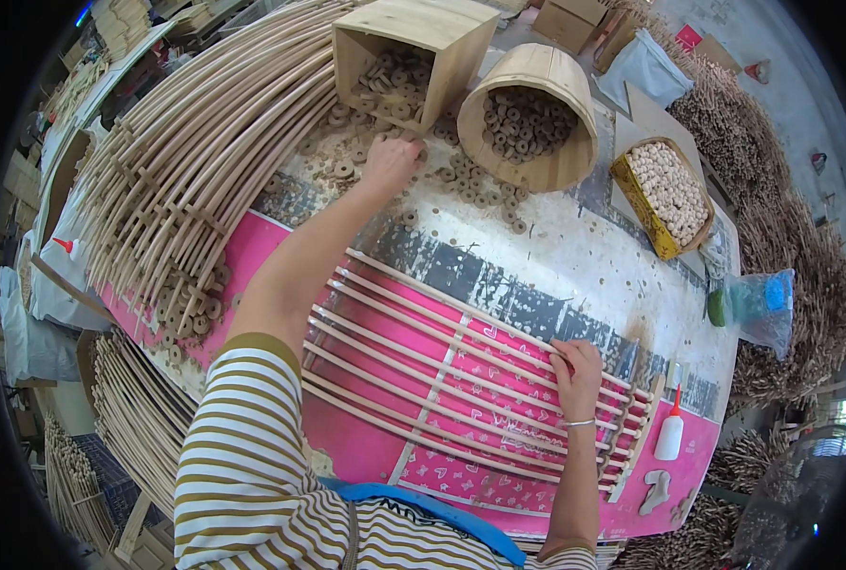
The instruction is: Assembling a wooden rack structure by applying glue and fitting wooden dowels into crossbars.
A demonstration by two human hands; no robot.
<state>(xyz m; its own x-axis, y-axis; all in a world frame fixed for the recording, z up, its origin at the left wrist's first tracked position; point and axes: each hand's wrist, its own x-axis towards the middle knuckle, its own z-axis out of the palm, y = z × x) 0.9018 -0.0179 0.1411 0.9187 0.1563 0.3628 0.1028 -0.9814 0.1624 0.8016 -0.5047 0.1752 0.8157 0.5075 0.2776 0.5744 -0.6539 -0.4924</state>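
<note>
Wooden rods [471, 388] are laid side by side on the pink sheet [352, 439], nearer the body than the left hand [392, 165]. The uppermost rod is touched near its right end by the right hand [577, 376], its fingers bent; whether it is gripped cannot be told. The left is placed beyond the rods, fingers curled at wooden rings [345, 169] by the square box [428, 21]; any hold is hidden. A white bottle [669, 439] is stood at right.
</note>
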